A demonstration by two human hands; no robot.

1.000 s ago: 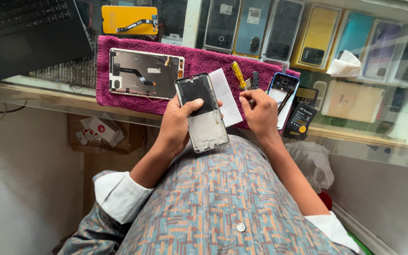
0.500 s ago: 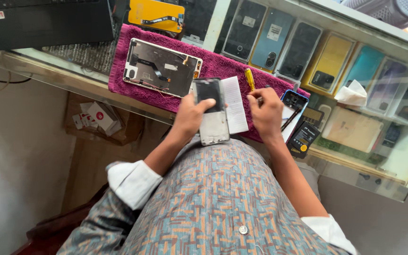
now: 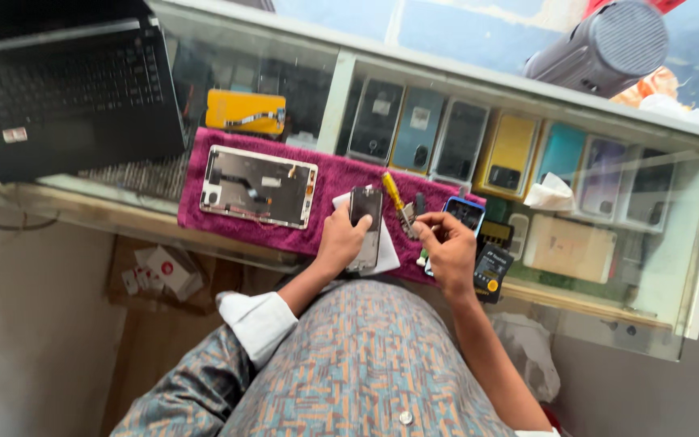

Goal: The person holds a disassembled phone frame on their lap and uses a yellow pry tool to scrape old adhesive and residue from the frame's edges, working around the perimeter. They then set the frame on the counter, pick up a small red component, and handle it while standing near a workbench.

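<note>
The left hand [image 3: 341, 241] clamps the lower end of an opened phone [image 3: 365, 226] lying on white paper on the magenta cloth [image 3: 236, 231]. Just right of the phone, the right hand [image 3: 451, 251] pinches a small part I cannot identify, beside a yellow-handled screwdriver [image 3: 392, 197]. Left of the phone lies an open tablet shell [image 3: 259, 187]; farther left, a black laptop [image 3: 74, 93] sits on the glass surface [image 3: 689, 267].

Even daylight, wide-angle overhead view.
Soft light, faint shadows; pale glare on the glass surface [image 3: 608, 202]; edges bow outward; the grey cylinder [image 3: 604, 44] at top right is blurred.
</note>
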